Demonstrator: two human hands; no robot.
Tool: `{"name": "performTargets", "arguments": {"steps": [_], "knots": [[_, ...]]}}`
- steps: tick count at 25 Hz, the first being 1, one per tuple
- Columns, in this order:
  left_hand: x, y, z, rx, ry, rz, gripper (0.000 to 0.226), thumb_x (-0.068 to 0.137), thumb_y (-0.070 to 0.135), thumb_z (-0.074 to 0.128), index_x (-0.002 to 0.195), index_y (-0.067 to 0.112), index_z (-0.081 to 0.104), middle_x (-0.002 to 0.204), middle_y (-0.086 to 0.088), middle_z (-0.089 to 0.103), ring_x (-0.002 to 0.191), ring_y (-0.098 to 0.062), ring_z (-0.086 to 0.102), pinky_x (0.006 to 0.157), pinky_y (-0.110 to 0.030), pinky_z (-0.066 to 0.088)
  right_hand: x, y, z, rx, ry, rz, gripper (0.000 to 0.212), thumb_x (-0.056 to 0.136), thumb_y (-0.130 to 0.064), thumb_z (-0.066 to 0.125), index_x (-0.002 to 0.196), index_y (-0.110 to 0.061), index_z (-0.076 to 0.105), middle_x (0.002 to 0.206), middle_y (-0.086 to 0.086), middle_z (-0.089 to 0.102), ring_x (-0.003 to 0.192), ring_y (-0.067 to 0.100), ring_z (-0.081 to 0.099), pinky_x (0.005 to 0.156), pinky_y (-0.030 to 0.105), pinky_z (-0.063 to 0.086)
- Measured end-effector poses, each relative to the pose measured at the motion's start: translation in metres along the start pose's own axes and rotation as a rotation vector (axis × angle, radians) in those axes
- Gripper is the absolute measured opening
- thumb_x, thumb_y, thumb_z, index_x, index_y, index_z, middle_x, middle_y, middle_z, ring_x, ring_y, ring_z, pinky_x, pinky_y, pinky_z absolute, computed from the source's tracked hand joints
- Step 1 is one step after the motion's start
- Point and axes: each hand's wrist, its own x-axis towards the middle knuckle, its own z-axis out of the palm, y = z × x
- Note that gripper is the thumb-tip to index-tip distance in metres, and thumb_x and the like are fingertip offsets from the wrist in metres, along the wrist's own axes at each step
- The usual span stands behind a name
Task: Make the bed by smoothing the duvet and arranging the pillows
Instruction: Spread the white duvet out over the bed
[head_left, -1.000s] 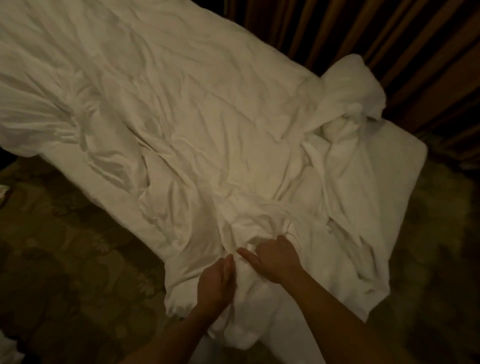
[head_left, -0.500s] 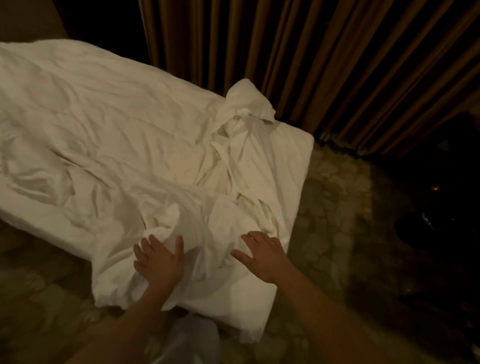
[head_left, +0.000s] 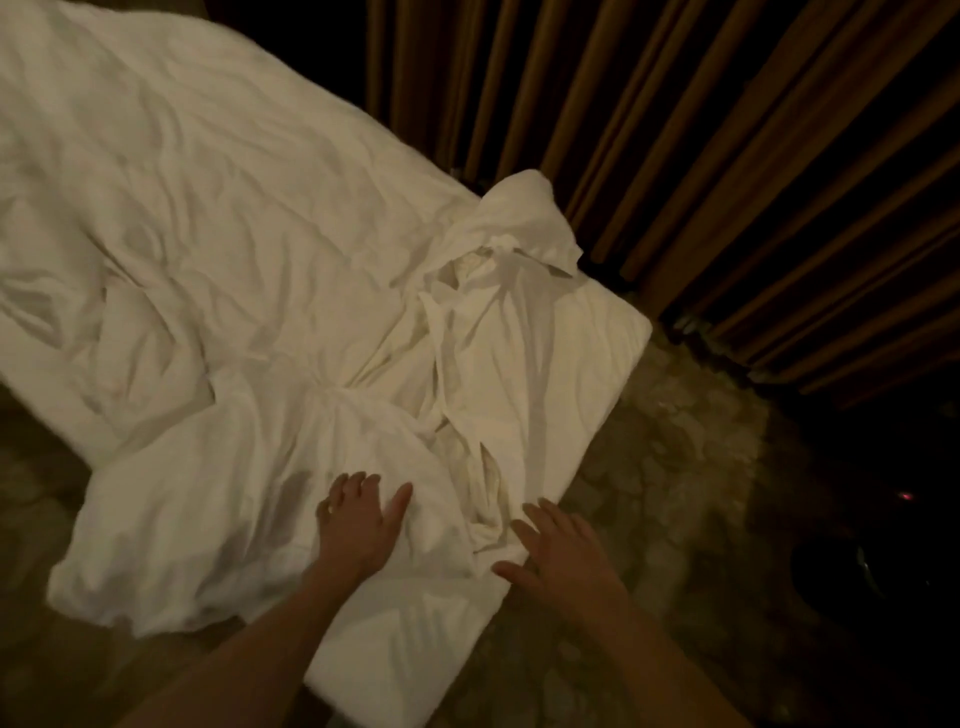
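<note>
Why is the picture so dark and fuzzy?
Head view: dim, warm yellowish light; only the white duvet looks bright, while the curtains and carpet sink into shadow; the left hand and right hand look slightly soft, and the bed's far edge blurs.

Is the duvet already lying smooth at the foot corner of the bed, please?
No, the duvet is bunched into twisted folds there, with the left hand resting flat on it.
</note>
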Motion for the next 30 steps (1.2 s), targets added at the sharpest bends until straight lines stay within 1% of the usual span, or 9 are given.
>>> {"name": "performTargets", "arguments": {"steps": [3,5,7,9,14,19,26,28,30], "knots": [[0.015,0.037,0.008,0.027,0.000,0.013,0.072,0.098,0.070,0.022,0.141,0.020,0.051,0.149,-0.002,0.048,0.142,-0.026,0.035,0.114,-0.048,0.027,0.027,0.040,-0.003,-0.043,-0.026,-0.026,0.120,0.062,-0.089,-0.014,0.159,-0.028,0.021,0.168,-0.003,0.008,0.154,0.016,0.000,0.122,0.042,0.001],[0.022,0.056,0.007,-0.028,0.006,-0.121,0.077,0.095,0.072,0.018,0.137,0.018,0.054,0.141,-0.005,0.055,0.130,-0.028,0.048,0.106,-0.048,0.036,0.042,0.058,-0.009,-0.070,-0.092,-0.098,0.124,0.059,-0.090,-0.018,0.160,-0.027,0.017,0.169,-0.002,0.005,0.154,0.017,-0.002,0.122,0.043,0.000],[0.030,0.071,0.010,-0.148,0.039,-0.284,0.085,0.090,0.076,0.014,0.133,0.015,0.056,0.134,-0.009,0.058,0.120,-0.031,0.055,0.099,-0.047,0.041,0.062,0.072,-0.017,-0.088,-0.115,-0.171,0.117,0.064,-0.090,-0.011,0.160,-0.028,0.014,0.169,-0.003,0.002,0.154,0.016,-0.005,0.122,0.043,-0.004],[0.042,0.092,0.016,-0.193,0.066,-0.353,0.090,0.088,0.079,0.014,0.131,0.013,0.056,0.132,-0.012,0.059,0.117,-0.033,0.057,0.098,-0.047,0.043,0.086,0.089,-0.031,-0.106,-0.099,-0.233,0.108,0.070,-0.086,-0.004,0.160,-0.028,0.011,0.169,-0.004,0.000,0.154,0.014,-0.006,0.121,0.042,-0.007],[0.056,0.178,0.022,-0.291,0.215,-0.387,0.090,0.089,0.082,0.022,0.136,0.011,0.051,0.135,-0.013,0.055,0.120,-0.034,0.054,0.098,-0.048,0.044,0.142,0.161,-0.105,-0.184,0.042,-0.377,0.117,0.064,-0.091,-0.007,0.160,-0.026,0.010,0.169,-0.003,0.003,0.154,0.016,-0.002,0.124,0.044,0.000],[0.077,0.228,0.021,-0.358,0.195,-0.520,0.098,0.079,0.089,0.023,0.140,0.015,0.047,0.141,-0.011,0.051,0.125,-0.034,0.050,0.100,-0.048,0.040,0.199,0.194,-0.170,-0.229,0.130,-0.492,0.113,0.069,-0.089,0.003,0.160,-0.021,0.013,0.168,0.001,0.006,0.154,0.018,-0.001,0.124,0.045,0.004],[0.206,0.269,0.025,-0.452,0.223,-0.764,0.111,0.074,0.094,0.015,0.143,0.012,0.042,0.148,-0.013,0.044,0.134,-0.036,0.042,0.107,-0.054,0.036,0.353,0.193,-0.237,-0.336,0.195,-0.622,0.113,0.074,-0.089,0.008,0.159,-0.016,0.014,0.167,0.006,0.011,0.154,0.023,0.004,0.122,0.046,0.011],[0.249,0.282,0.024,-0.489,0.222,-0.827,0.111,0.074,0.095,0.016,0.144,0.012,0.040,0.148,-0.013,0.043,0.136,-0.037,0.039,0.107,-0.056,0.034,0.396,0.195,-0.252,-0.376,0.174,-0.641,0.107,0.079,-0.086,0.017,0.159,-0.014,0.014,0.167,0.008,0.011,0.154,0.024,0.005,0.122,0.047,0.012],[0.282,0.292,0.027,-0.504,0.231,-0.871,0.106,0.079,0.093,0.020,0.147,0.013,0.036,0.150,-0.013,0.040,0.138,-0.036,0.035,0.109,-0.057,0.032,0.437,0.197,-0.266,-0.410,0.145,-0.660,0.109,0.078,-0.087,0.014,0.158,-0.013,0.014,0.167,0.009,0.011,0.154,0.025,0.005,0.122,0.047,0.012]]}}
